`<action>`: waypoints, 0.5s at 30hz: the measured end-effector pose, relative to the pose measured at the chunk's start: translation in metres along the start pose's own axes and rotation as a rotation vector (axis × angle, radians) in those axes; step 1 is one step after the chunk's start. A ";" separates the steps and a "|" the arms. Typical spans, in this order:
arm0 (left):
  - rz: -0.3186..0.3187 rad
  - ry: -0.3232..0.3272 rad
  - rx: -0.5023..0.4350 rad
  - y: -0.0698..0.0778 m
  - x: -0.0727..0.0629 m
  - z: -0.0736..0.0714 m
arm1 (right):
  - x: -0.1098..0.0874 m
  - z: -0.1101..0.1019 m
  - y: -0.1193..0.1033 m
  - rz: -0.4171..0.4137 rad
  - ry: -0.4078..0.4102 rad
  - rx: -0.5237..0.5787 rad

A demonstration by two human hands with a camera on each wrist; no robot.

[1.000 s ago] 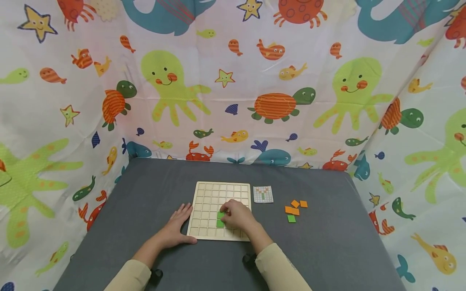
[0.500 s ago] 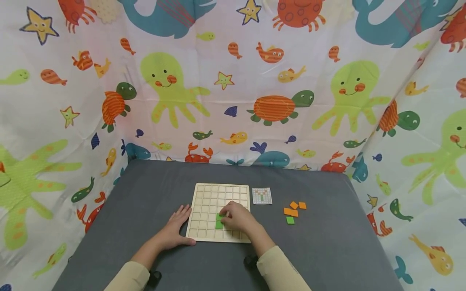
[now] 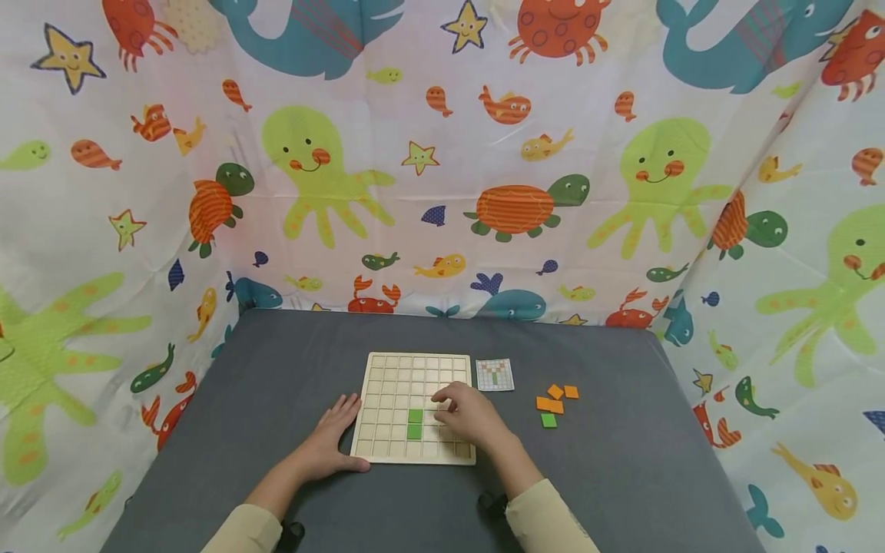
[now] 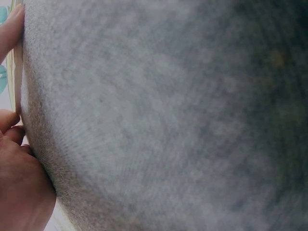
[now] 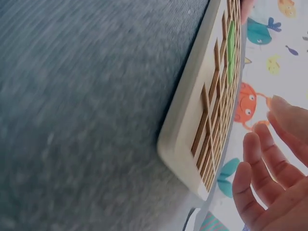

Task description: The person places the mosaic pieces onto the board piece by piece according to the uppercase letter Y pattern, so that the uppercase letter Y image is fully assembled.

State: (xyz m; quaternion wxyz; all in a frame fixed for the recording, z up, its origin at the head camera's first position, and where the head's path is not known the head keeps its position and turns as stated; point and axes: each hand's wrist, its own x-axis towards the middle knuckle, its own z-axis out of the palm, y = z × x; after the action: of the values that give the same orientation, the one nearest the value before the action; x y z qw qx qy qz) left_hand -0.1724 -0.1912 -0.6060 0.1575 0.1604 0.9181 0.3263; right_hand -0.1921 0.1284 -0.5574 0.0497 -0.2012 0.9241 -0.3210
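A square wooden grid board lies on the table in the head view. Two green square tiles sit in its cells, one directly behind the other. My left hand rests against the board's left side, fingers along the edge and thumb at the front left corner. Over the right part of the board is my right hand, its fingers loosely bent and holding nothing. The right wrist view shows those fingers apart from one another, with the board beyond them. In the left wrist view mostly grey cloth shows.
Right of the board lies a small card printed with a coloured grid pattern. Farther right are several loose orange tiles and one green tile. A sea-animal curtain stands around the grey table.
My right hand has let go of the rear green tile and drawn off to the right, leaving both green tiles uncovered. The left hand keeps its place at the board.
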 end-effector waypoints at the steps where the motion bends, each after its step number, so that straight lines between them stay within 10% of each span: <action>1: 0.003 0.004 -0.003 0.000 0.000 0.000 | -0.001 -0.001 0.001 0.007 0.003 0.015; 15: 0.023 0.010 0.002 -0.001 0.000 0.001 | -0.021 -0.016 0.026 0.070 0.091 0.074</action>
State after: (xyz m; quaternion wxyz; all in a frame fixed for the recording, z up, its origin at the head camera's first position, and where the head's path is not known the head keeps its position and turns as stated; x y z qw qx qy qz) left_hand -0.1721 -0.1911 -0.6073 0.1492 0.1696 0.9173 0.3280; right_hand -0.1855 0.1644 -0.5614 0.0261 -0.1517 0.9194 -0.3619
